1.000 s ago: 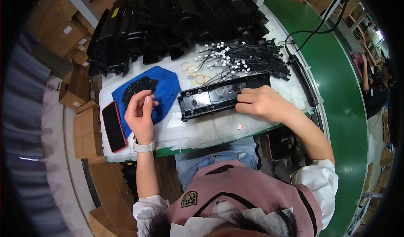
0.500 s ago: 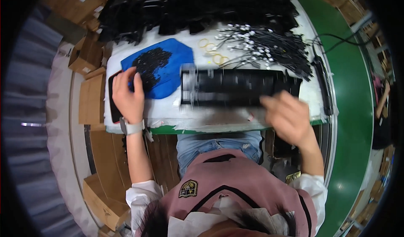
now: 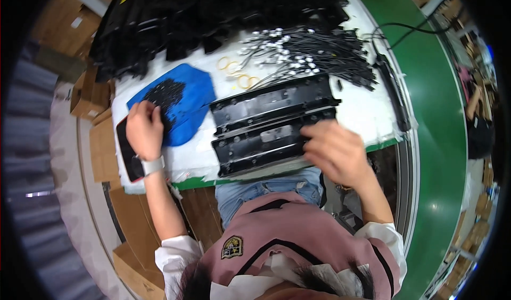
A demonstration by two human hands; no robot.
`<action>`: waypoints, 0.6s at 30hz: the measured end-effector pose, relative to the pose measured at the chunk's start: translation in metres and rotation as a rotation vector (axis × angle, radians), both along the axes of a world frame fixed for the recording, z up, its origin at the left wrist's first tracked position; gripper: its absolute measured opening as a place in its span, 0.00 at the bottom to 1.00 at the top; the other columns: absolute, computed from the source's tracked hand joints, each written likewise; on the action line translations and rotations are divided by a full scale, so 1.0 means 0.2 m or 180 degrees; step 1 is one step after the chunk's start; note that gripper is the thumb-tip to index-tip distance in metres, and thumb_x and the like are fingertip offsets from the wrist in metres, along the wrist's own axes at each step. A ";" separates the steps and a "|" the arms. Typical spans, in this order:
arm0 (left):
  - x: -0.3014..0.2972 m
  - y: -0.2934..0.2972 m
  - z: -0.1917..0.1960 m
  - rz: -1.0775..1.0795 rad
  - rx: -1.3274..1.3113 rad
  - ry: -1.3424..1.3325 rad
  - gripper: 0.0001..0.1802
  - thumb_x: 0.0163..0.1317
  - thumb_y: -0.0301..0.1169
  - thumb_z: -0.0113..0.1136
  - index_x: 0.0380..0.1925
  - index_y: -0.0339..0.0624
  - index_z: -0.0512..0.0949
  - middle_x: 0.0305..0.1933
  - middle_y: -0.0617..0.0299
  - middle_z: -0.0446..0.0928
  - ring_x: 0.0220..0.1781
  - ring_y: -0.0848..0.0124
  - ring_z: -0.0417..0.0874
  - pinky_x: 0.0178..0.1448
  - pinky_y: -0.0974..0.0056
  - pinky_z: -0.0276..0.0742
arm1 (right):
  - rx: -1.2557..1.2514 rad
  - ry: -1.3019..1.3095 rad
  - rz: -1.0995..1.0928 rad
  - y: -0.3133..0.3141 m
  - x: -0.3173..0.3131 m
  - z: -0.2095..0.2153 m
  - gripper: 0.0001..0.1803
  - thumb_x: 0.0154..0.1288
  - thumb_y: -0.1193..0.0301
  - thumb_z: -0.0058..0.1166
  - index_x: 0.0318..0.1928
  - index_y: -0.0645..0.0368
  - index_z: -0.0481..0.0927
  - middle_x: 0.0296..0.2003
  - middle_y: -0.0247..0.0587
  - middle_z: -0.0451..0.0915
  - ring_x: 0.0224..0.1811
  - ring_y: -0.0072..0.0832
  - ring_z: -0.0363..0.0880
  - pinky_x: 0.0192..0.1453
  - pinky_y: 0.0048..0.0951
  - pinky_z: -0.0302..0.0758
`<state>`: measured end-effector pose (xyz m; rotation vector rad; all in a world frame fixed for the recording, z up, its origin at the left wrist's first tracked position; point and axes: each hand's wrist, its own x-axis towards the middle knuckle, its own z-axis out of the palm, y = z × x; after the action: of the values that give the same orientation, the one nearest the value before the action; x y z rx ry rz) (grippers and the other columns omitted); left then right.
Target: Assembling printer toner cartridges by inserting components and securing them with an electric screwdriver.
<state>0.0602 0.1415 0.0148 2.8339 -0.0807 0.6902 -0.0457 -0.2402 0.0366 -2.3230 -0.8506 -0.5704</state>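
**Two hands at a parts desk**

Nearest, the right hand (image 3: 336,152) rests on the right end of the near black plastic panel (image 3: 261,146), fingers spread flat, its grip open. The left hand (image 3: 143,130) lies at the near left of the desk (image 3: 367,113), fingers curled into a pile of small black parts (image 3: 166,93) on a blue tray (image 3: 183,105); whether its grip holds any cannot be told. A dark phone (image 3: 126,148) lies just left of that wrist. A second black panel (image 3: 274,100) touches the first on its far side. Farther off lie yellow rings (image 3: 237,71), a bundle of black cables (image 3: 314,50), then a heap of black parts (image 3: 213,12).
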 end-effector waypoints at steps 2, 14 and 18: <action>-0.02 0.00 0.01 0.0045 -0.0070 -0.0103 0.04 0.57 0.27 0.62 0.27 0.39 0.77 0.27 0.55 0.75 0.29 0.56 0.78 0.34 0.57 0.72 | 0.0037 -0.0333 -0.0903 -0.16 0.04 0.05 0.11 0.50 0.75 0.63 0.37 0.61 0.79 0.38 0.43 0.80 0.39 0.39 0.80 0.39 0.34 0.78; -0.01 -0.22 0.08 -0.0690 -0.2042 0.0263 0.05 0.57 0.24 0.65 0.29 0.34 0.79 0.28 0.68 0.78 0.27 0.81 0.75 0.34 0.75 0.72 | -0.0244 0.2168 -0.3279 -0.94 0.32 0.02 0.28 0.47 0.58 0.64 0.47 0.63 0.81 0.36 0.47 0.81 0.30 0.34 0.80 0.43 0.32 0.77; -0.14 -0.50 0.16 -0.1523 -0.3167 0.1058 0.05 0.63 0.25 0.60 0.33 0.33 0.81 0.33 0.65 0.79 0.31 0.80 0.76 0.35 0.76 0.71 | 0.2226 0.1538 -0.1895 -0.88 0.13 0.12 0.31 0.53 0.57 0.60 0.55 0.61 0.75 0.31 0.41 0.75 0.28 0.29 0.72 0.40 0.29 0.75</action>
<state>0.0320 0.0420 0.0472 1.8215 -0.2621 0.0765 -0.0191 -0.4159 0.0601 -1.8838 0.2613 -0.4144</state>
